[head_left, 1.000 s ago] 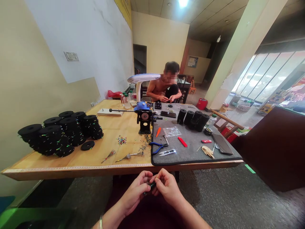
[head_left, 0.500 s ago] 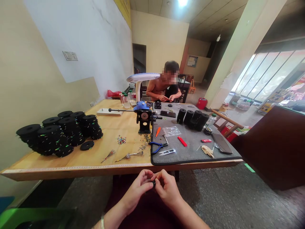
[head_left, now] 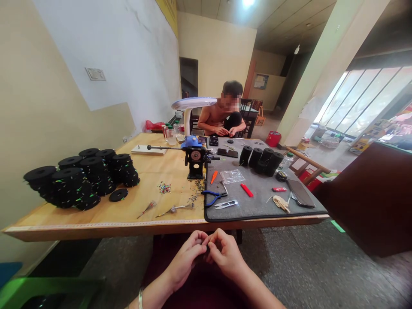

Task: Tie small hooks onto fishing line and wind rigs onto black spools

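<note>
Below the tabletop (head_left: 106, 214) edge, over your lap, your left hand (head_left: 186, 257) and right hand (head_left: 225, 254) pinch a small dark piece (head_left: 205, 249) between fingertips, close together for fine work.

Workshop: wooden workbench (head_left: 154, 178) with winding machine (head_left: 195, 159), pliers (head_left: 212, 197), spools (head_left: 83, 176).

Bright daylight pours in through the windows (head_left: 363, 101) on the right, washed out to near white, and a ceiling lamp (head_left: 247, 2) flares at the top edge. The table (head_left: 96, 214) is evenly lit and sharp; the floor beneath sits in soft shadow. Wide-angle stretch bends the wall (head_left: 48, 107) and pillar (head_left: 322, 60) outward, and the near hands (head_left: 206, 255) look slightly soft
</note>
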Demonstrator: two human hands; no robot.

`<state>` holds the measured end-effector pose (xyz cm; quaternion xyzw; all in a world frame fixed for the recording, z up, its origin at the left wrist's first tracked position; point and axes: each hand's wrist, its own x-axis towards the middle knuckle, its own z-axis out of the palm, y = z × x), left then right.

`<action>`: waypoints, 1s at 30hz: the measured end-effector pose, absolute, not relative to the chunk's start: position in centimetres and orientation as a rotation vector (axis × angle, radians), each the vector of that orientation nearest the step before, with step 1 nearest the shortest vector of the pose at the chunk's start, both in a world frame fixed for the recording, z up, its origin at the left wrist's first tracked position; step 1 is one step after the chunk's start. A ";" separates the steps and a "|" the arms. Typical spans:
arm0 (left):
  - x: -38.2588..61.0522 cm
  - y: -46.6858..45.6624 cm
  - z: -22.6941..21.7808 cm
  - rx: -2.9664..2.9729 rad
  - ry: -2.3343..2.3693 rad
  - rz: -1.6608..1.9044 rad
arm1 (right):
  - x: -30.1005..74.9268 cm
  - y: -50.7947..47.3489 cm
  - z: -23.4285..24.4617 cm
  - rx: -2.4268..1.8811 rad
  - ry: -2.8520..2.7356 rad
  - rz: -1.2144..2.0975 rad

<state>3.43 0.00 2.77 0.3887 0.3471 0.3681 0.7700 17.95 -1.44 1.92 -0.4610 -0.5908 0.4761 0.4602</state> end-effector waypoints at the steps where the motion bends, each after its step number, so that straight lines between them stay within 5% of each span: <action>1: 3.5 0.0 2.8 0.844 0.755 0.797 | 17.9 -1.5 2.1 -1.136 -1.452 1.168; 30: 2.2 0.1 2.9 0.744 0.741 0.770 | 20.1 -0.3 1.6 -1.168 -1.146 1.186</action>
